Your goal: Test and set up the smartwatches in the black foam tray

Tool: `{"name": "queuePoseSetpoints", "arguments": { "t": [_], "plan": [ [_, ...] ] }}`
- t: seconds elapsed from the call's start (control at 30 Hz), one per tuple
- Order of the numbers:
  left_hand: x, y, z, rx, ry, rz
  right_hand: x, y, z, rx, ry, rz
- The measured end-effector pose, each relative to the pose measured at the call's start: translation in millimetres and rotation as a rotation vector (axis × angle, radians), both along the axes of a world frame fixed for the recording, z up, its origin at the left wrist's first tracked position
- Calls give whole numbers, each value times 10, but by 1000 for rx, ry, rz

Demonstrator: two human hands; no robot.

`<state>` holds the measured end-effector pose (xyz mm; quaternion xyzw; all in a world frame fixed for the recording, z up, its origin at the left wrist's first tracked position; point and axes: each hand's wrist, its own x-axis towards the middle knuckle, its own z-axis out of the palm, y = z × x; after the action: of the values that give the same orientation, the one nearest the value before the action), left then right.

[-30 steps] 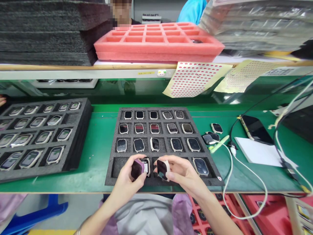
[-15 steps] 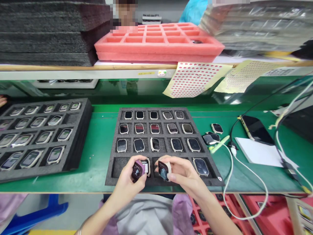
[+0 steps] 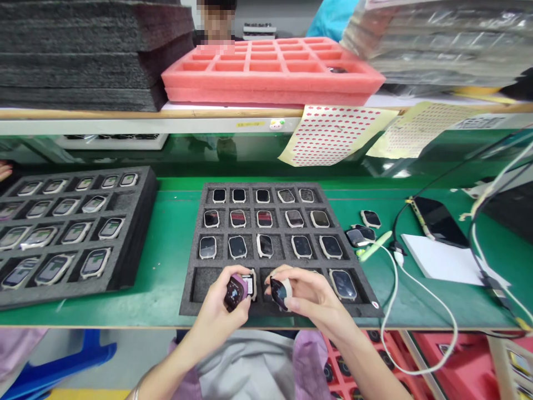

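My left hand (image 3: 225, 300) is closed on a purple smartwatch (image 3: 236, 291) whose dark screen shows a small picture. Between my fingers and thumb on the other side, my right hand (image 3: 310, 291) grips a light-coloured smartwatch (image 3: 278, 291), its lit dark face tilted to the left. Both hands hover over the front row of a dark grey foam tray (image 3: 187, 283). Smartwatch bodies with pale frames fill the rows behind, such as a watch (image 3: 237, 247). Another watch (image 3: 252, 284) with a whitish screen shows beside the purple one, partly hidden by my left hand.
A second foam tray (image 3: 133, 244) of watches stands at left. To the right are loose watches (image 3: 370, 218), a green pen-like tool (image 3: 375, 246), a white cable (image 3: 389, 311), a phone (image 3: 439, 221) and white paper (image 3: 441, 258). A pink foam tray (image 3: 266, 83) rests on the shelf; a person is behind.
My right hand has turned its light-coloured watch slightly, so the face looks narrower. The purple watch in my left hand has tilted a little. Both hands stay in about the same place.
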<state>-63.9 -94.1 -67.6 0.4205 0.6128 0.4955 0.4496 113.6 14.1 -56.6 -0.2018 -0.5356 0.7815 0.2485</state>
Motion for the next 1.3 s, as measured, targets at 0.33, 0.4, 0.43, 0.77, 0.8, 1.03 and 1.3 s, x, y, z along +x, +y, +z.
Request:
{"name": "queuePoseSetpoints", "arguments": {
  "t": [0.33, 0.4, 0.43, 0.77, 0.8, 1.03, 1.3],
  "plan": [
    [5, -6, 0, 19, 32, 9, -1, -40, 11, -31, 9, -43],
    [7, -6, -3, 22, 47, 1, 2, -28, -1, -6, 9, -21],
    [7, -6, -6, 20, 49, 0, 4, -20, -9, 5, 13, -12],
    [0, -14, -27, 38, 55, 47, -3, -20, -7, -28, 34, -17],
    [0, -16, -22, 38, 51, 62, -2, -21, -8, -33, 36, -17],
    [10, -18, -24, 29, -46, 93, 22, -22, -40, -28, 29, -5],
    [-10, 35, -57, 49, -353, -5, -14, -14, -48, -141, -1, 2]
  ]
}}
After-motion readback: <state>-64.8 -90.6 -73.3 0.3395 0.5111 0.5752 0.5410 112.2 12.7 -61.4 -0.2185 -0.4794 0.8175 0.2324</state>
